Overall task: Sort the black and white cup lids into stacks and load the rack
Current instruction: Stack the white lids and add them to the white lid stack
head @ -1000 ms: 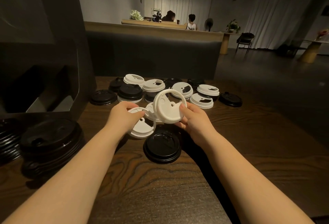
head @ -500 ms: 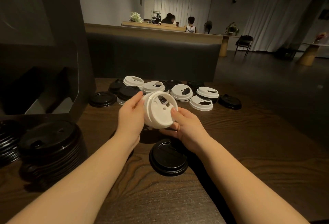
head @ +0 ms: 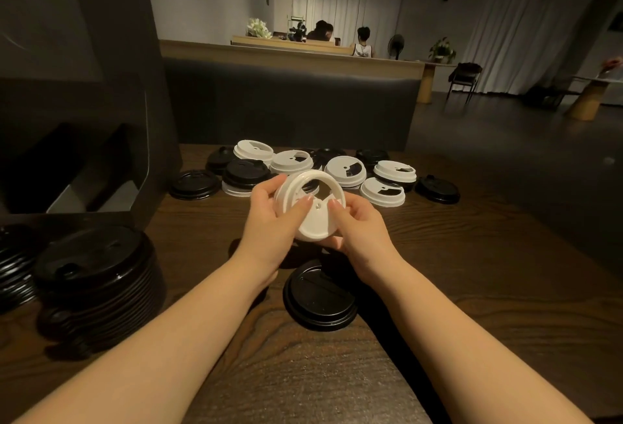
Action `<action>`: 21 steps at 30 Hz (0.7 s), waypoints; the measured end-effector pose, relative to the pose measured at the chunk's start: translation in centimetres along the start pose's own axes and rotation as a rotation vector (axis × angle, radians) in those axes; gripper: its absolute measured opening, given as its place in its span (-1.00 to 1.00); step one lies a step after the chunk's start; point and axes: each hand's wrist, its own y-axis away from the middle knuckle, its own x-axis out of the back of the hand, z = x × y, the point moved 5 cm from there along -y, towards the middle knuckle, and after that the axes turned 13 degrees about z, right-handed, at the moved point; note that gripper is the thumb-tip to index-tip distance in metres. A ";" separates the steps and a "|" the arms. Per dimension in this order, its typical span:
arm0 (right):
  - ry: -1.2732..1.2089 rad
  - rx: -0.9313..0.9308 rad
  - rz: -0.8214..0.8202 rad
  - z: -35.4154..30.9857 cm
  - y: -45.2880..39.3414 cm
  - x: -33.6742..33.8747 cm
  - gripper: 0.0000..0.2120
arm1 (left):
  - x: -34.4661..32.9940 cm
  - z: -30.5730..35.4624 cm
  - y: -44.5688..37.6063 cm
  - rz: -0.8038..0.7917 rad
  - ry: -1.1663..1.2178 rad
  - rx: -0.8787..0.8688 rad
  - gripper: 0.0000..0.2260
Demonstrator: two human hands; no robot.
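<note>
A small stack of white lids (head: 315, 221) is held above the table between both hands. My left hand (head: 269, 221) grips its left side, thumb on top. My right hand (head: 360, 228) grips its right side, thumb on the top face. One black lid (head: 320, 295) lies on the wood just below my wrists. Several loose white lids (head: 345, 170) and black lids (head: 247, 172) are spread across the far part of the table. A tall stack of black lids (head: 97, 272) stands at the left.
A dark rack or dispenser (head: 84, 103) fills the left side, its opening facing me. More black lids (head: 13, 272) sit at the far left edge. A padded bench back (head: 286, 103) runs behind the wooden table (head: 472, 288). People sit far off.
The white lids that my two hands held apart have come together into one stack. The stack was lifted off the table and tilted flatter, towards me.
</note>
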 end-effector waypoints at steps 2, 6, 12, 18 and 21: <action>-0.016 -0.009 0.002 0.1 0.0 0.0 -0.80 | 0.2 0.0 -0.1 0.019 -0.039 -0.023 -0.61; -0.104 -0.103 -0.042 0.5 0.0 -0.1 -0.78 | 0.4 0.3 -0.5 0.031 0.062 0.039 -0.70; -0.076 -0.041 -0.011 -0.5 -0.5 0.6 -0.71 | 0.3 0.3 -0.6 -0.085 0.010 0.080 -0.83; -0.290 -0.149 -0.066 -0.6 -0.5 0.6 -0.65 | 0.1 -0.8 -0.3 -0.116 0.067 0.251 -0.86; -0.239 -0.155 -0.105 -0.4 -0.4 0.4 -0.64 | 0.1 -0.6 -0.1 -0.134 0.166 0.318 -0.80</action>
